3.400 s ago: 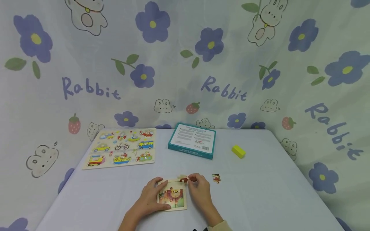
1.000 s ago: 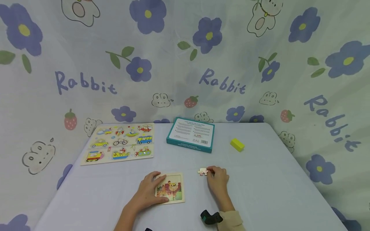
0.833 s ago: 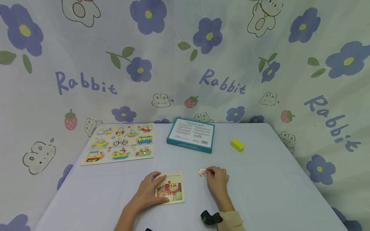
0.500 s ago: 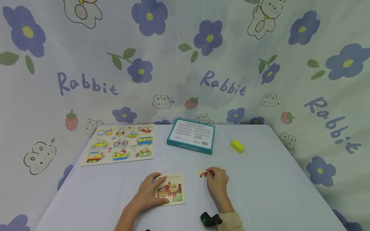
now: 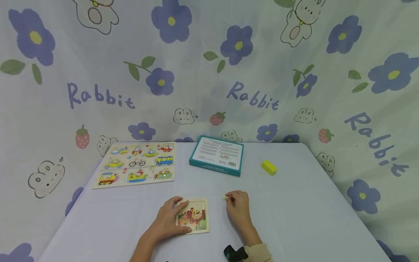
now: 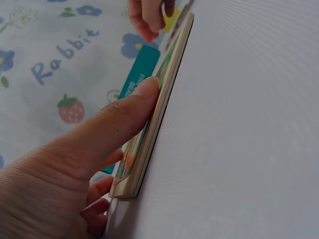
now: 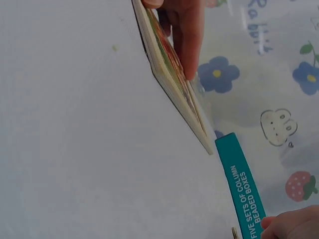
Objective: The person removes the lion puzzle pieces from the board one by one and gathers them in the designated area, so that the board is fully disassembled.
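Note:
A small square wooden jigsaw puzzle (image 5: 207, 218) with a bear picture lies on the white cloth. Part of its tray, along the top, shows bare wood. My left hand (image 5: 168, 220) holds the tray from the left, thumb on the near edge and fingers at the far edge; in the left wrist view the thumb presses its rim. To the right of the tray, my right hand (image 5: 239, 207) pinches a puzzle piece (image 5: 225, 197) between thumb and fingertips. The piece appears nearly edge-on; its picture is not visible. In the right wrist view its edge (image 7: 234, 232) shows beside the fingers.
At the back left lies a wooden vehicle puzzle board (image 5: 135, 165). A teal-edged box (image 5: 216, 155) lies behind the hands, with a yellow block (image 5: 269, 167) to its right. A patterned curtain (image 5: 203, 72) hangs behind the table.
The right hand has moved from the tray's top right corner out to the right, turning a piece in its fingers. The loose piece once lying there no longer shows. The left hand stays on the tray.

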### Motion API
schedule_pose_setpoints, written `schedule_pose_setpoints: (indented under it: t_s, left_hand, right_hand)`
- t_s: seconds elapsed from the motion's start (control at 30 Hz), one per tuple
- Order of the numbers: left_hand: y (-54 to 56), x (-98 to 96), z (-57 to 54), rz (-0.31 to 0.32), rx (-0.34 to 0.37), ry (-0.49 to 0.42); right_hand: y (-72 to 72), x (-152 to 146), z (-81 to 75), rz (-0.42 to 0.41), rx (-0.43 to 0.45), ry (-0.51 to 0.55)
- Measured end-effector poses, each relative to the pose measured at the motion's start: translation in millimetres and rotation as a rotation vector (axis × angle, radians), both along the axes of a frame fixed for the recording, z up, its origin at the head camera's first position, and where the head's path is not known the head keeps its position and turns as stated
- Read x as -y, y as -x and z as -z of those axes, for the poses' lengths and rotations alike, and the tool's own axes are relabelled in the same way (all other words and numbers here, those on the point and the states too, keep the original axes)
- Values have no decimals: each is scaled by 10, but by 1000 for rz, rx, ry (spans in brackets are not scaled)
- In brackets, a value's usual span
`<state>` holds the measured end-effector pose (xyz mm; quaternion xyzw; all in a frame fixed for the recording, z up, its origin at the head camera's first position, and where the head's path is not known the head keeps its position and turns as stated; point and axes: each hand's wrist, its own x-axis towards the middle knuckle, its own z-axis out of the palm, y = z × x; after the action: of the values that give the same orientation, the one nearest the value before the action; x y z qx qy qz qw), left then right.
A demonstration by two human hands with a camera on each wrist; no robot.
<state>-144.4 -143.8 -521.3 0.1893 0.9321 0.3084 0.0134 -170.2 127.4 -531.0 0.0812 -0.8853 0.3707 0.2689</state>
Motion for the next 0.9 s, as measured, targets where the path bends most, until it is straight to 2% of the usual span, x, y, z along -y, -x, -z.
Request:
schedule_pose_setpoints:
  t_s: [0.33, 0.53, 0.7, 0.9]
  left_hand:
    - [-5, -36, 3, -27, -15, 33]
    - [-5, -28, 4, -30, -15, 12]
    - [2, -2, -6, -19, -32, 22]
    - [-2, 20, -14, -22, -11, 15]
  right_hand:
    - [-92, 220, -43, -90, 64, 11]
    - [-171, 383, -63, -183, 76, -35]
    - [-218, 500, -69, -262, 129, -60]
    - [-283, 624, -97, -349, 145, -95]
